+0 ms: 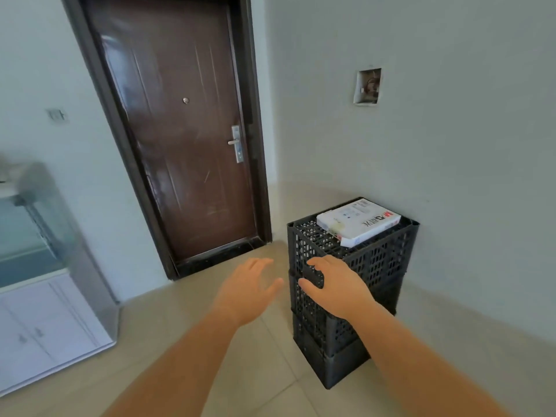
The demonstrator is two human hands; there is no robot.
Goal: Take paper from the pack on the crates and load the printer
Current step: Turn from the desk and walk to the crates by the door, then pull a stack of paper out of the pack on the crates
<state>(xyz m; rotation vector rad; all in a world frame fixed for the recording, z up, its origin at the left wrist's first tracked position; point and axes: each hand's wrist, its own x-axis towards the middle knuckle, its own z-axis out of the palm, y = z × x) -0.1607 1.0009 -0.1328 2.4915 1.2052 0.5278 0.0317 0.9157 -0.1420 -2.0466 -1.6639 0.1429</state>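
Note:
A white pack of paper (359, 221) with a red mark lies flat on top of a stack of black slatted crates (376, 263) against the right wall. My left hand (246, 291) is stretched forward over the floor, just left of the stack, fingers apart and holding nothing. My right hand (337, 284) hovers in front of the upper crate's near corner, fingers spread and empty, short of the pack. No printer is in view.
A dark brown door (180, 130) with a metal handle stands shut at the back. A white cabinet with a glass tank (36, 236) on it fills the left. Beige tiled floor (240, 371) lies in front of the crates.

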